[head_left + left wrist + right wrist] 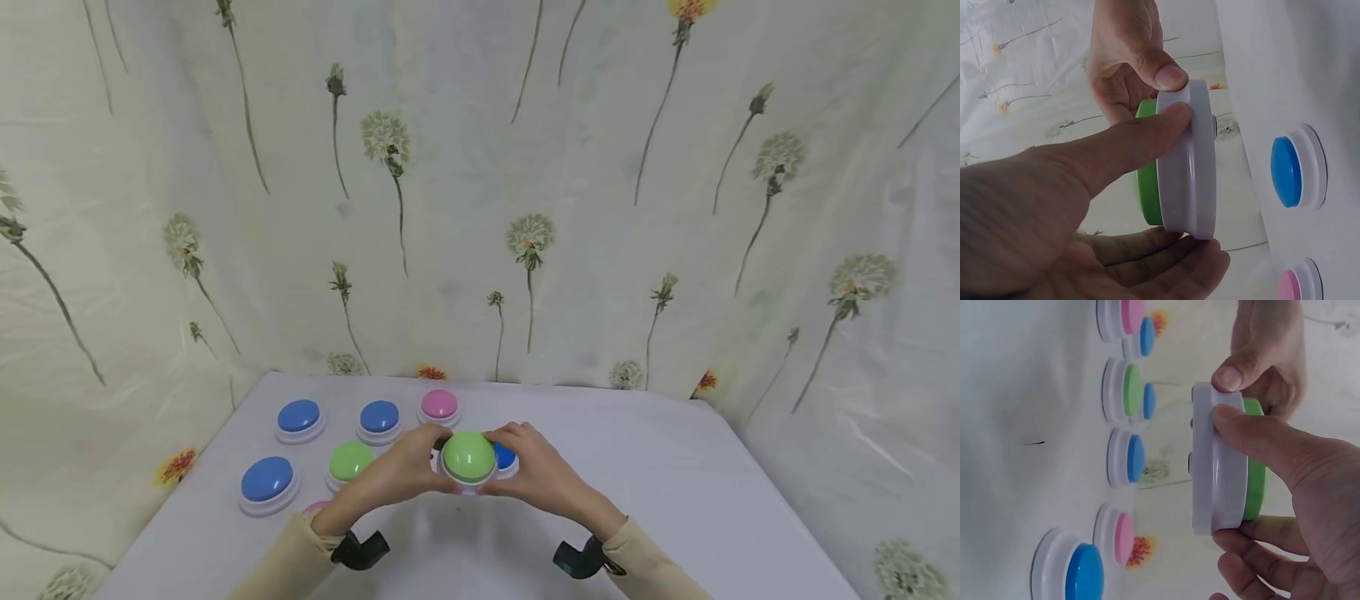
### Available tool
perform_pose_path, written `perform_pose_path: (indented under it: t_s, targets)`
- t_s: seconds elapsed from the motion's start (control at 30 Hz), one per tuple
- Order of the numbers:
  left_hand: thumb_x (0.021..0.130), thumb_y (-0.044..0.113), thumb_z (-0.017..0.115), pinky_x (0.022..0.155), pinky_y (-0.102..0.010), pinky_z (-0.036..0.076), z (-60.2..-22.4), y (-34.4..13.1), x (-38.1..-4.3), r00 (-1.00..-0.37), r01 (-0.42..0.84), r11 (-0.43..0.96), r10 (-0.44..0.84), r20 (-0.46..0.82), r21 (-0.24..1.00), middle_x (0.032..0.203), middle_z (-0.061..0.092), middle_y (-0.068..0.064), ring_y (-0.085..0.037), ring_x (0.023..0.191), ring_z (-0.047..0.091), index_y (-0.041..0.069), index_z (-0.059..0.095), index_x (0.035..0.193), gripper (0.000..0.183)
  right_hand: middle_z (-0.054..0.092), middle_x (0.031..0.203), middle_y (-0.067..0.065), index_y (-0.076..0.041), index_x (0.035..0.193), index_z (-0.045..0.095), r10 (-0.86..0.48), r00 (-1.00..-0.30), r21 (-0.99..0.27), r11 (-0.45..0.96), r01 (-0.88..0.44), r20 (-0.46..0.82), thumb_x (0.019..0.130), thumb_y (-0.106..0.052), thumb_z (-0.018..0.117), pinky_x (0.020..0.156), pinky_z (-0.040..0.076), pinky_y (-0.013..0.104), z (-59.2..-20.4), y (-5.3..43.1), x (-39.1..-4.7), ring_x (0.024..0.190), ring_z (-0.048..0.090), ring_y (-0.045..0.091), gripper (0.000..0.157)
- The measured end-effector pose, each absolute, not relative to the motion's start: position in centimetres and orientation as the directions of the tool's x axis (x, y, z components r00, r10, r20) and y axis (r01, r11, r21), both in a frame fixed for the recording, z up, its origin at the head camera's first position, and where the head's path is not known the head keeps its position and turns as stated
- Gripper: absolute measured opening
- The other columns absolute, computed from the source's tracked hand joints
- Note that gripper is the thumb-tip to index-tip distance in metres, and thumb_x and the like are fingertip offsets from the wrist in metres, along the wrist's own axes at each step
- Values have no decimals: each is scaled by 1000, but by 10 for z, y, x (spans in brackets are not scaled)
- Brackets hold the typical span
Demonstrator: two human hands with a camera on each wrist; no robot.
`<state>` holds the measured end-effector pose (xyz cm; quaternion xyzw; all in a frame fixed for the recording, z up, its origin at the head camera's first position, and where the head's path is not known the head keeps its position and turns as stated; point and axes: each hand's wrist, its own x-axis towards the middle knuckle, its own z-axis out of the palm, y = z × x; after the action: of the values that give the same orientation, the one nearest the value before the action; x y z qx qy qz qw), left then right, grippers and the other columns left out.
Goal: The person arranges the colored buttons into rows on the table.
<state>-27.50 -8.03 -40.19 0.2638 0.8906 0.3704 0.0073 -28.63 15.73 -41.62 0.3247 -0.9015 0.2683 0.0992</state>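
Both hands hold a round push button (469, 457) with a green dome and a white base, raised above the white table. My left hand (405, 467) grips its left side, thumb (1166, 125) on the base rim and fingers curled against the opposite edge. From the right, my right hand (542, 473) grips it the same way, its thumb (1235, 422) close to the left thumb. Small dark feet stick out of the base's underside in the right wrist view. A blue button (506, 456) on the table is partly hidden behind the held one.
Left on the white table (645, 467) stand more buttons: blue ones (267, 479), a green one (351, 460) beside the left forearm, and a pink one (438, 404) near the back edge. Another pink button (317, 506) is mostly covered by the left wrist. A flower-printed sheet (450, 208) surrounds the table.
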Motion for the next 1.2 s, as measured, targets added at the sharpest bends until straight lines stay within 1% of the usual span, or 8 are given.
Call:
perform_pose_path:
  t_s: [0.17,0.33,0.53,0.63,0.77,0.9,1.03,1.2]
  targets:
    - [71,29,86,95,-41,52,-400,-68,-270,-857,463,582,487,169,669,118,64,-7,-22,110,61,5,57,122,63,60,112,-12,-24,125,63,-515,-778,-419,655,-628,360,69,-59,78,88,52,39,-415,171,-277,106,53,12,68]
    - [70,32,86,96,-38,52,-400,-52,-265,-851,464,580,502,154,669,117,63,-4,-18,109,60,7,57,123,65,59,111,-16,-25,122,63,-480,-807,-437,679,-590,345,67,-60,78,87,52,40,-416,187,-268,107,53,12,67]
    - [69,33,87,94,-32,52,-401,-36,-261,-843,483,585,512,166,651,115,61,-2,-15,106,59,6,58,123,67,57,112,-22,-32,122,62,-460,-815,-440,687,-578,353,67,-61,78,88,52,38,-416,204,-259,108,53,10,64]
    - [68,34,87,92,-28,52,-400,-29,-261,-835,500,578,520,181,645,113,60,-1,-12,104,59,7,58,122,66,56,113,-24,-33,122,61,-450,-817,-440,690,-574,361,68,-62,77,87,52,37,-415,211,-255,108,51,6,64]
    - [68,33,87,92,-26,52,-400,-22,-261,-820,515,549,539,192,658,112,60,1,-9,103,58,7,58,121,66,55,112,-24,-33,123,60,-440,-819,-431,700,-569,367,68,-62,76,87,53,36,-414,219,-250,106,50,3,64]
    - [68,32,87,92,-26,52,-403,-13,-260,-819,513,548,543,185,661,112,61,1,-9,104,58,7,57,121,65,55,110,-23,-32,124,60,-438,-830,-431,711,-555,346,68,-61,77,87,53,35,-416,227,-248,105,51,3,64]
    - [69,30,87,90,-26,52,-412,0,-260,-823,502,553,543,169,665,113,62,-2,-10,103,59,5,57,122,66,55,109,-21,-30,125,60,-434,-852,-463,716,-523,292,69,-59,77,80,52,32,-422,237,-248,102,54,10,65]
    - [69,28,87,88,-28,53,-428,19,-267,-830,492,551,530,173,675,114,60,-5,-12,102,57,2,56,124,68,56,110,-12,-24,127,58,-446,-863,-525,688,-501,239,71,-49,80,68,49,26,-433,253,-257,97,55,18,65]
